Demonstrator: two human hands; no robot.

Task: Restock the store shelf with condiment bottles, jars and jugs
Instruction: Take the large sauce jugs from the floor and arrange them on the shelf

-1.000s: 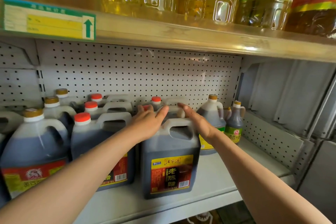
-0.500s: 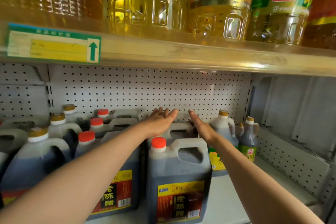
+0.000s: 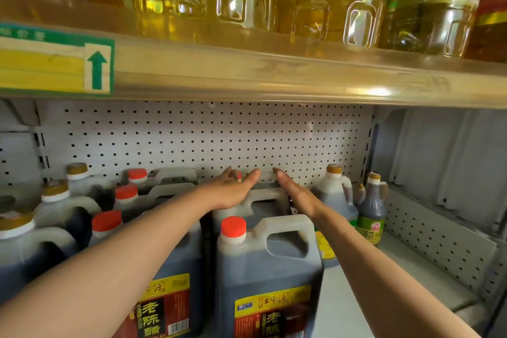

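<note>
We reached both arms over the front jug (image 3: 267, 269) to the rear jug (image 3: 260, 202) standing directly behind it on the shelf (image 3: 356, 296), against the pegboard (image 3: 192, 140). Our left hand (image 3: 233, 191) rested flat on that rear jug's top, fingers straight; our right hand (image 3: 299, 195) pressed its right side, fingers extended.

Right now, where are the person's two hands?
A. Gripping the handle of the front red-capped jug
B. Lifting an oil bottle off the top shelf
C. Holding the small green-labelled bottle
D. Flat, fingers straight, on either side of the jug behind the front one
D: the left hand and right hand lie open with straight fingers against the rear jug, gripping nothing.
</note>
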